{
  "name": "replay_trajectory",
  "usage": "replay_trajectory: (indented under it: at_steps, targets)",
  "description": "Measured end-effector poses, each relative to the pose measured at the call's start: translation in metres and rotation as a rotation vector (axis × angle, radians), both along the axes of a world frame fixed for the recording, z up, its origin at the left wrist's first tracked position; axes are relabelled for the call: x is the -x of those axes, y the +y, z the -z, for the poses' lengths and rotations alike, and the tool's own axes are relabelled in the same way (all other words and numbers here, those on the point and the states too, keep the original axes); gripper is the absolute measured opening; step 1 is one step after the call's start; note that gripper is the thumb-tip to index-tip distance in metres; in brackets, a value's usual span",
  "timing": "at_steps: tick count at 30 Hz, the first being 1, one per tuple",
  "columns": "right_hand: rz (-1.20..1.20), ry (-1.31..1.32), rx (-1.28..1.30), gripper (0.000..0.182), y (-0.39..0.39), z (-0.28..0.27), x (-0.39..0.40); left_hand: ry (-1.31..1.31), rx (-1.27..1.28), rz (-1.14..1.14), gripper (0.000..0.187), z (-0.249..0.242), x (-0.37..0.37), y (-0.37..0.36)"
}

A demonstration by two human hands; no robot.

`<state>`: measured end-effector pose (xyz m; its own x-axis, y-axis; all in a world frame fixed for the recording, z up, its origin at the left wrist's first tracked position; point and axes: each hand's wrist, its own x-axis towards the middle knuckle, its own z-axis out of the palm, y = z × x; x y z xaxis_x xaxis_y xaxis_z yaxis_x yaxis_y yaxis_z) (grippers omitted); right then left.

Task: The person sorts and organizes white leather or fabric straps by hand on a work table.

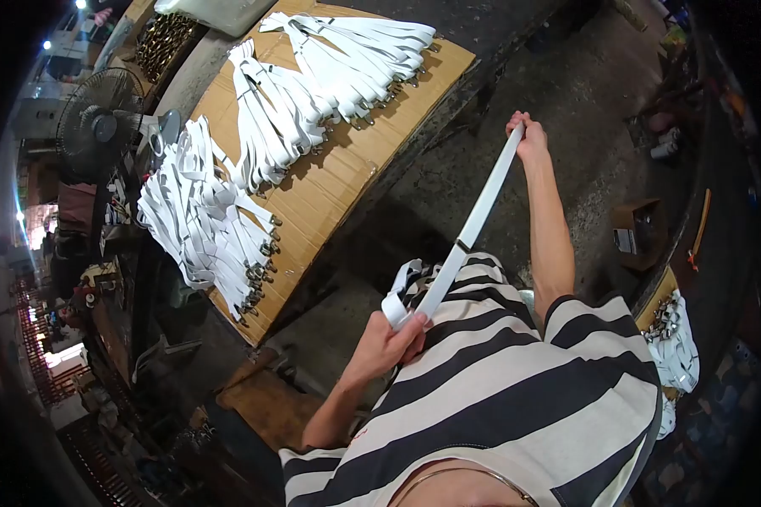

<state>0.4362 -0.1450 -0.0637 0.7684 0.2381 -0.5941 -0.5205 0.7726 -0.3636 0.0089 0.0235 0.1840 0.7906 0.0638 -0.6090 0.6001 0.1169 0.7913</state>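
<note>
A white strap [486, 201] is stretched straight between my two hands, with a small dark slider [462, 247] partway along it. My left hand [389, 342], low near my striped shirt, is closed on the strap, and a loose loop of the strap [395, 306] curls up beside the thumb. Farther out, my right hand [528, 137] is closed round the strap's far end, its arm reaching forward. Whatever fitting may be at that end is hidden in the fingers.
A cardboard sheet [338, 182] on the bench at left carries several bundles of white straps [271, 118] with metal ends. A fan [101, 127] stands behind it. More white straps [678, 351] lie at right, near an open box [638, 232].
</note>
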Motion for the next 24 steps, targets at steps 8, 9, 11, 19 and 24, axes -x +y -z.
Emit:
replay_trajectory:
  at_steps: [8, 9, 11, 19, 24]
  targets:
    - [0.116, -0.039, -0.065, 0.017, -0.090, -0.033, -0.124, -0.130, -0.265, 0.125, 0.014, -0.065, 0.030, 0.013]
    - [0.157, -0.047, -0.023, 0.016, -0.109, -0.033, -0.139, -0.133, -0.258, 0.113, 0.014, -0.069, 0.031, 0.014]
    - [0.154, -0.116, 0.107, 0.015, -0.134, -0.050, -0.150, -0.188, -0.329, 0.243, 0.015, -0.082, 0.031, 0.014]
    - [0.156, -0.232, 0.228, 0.015, -0.103, -0.129, -0.138, -0.248, -0.348, 0.239, 0.025, -0.066, 0.009, 0.021]
    - [0.008, -0.300, 0.008, 0.021, -0.096, -0.146, -0.146, -0.411, -0.446, 0.226, 0.015, -0.066, 0.013, 0.026]
